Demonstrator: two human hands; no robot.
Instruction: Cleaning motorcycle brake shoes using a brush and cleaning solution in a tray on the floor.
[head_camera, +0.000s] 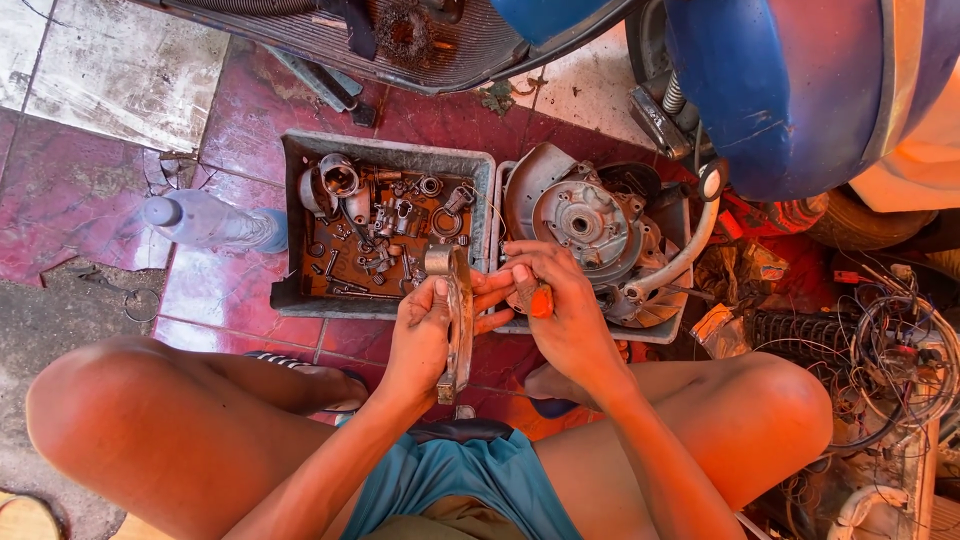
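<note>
Red tiled floor (250, 110); left hand (420, 340) grips metal lever (459, 320); right hand (560, 310) pinches orange-handled tool (541, 301); grey parts tray (385, 152) beyond.

Two hands are seen, one grey tray (290, 215) of small parts, one engine casing (585, 225), one plastic bottle (210, 222)

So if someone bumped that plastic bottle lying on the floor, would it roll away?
Probably. The clear bottle lies on its side on the smooth tiles and looks round. It seems nearly empty, so likely light. The grey tray beside it might stop it.

Grey tray (290, 215), orange-handled tool (541, 301), blue scooter body (790, 90).
</note>
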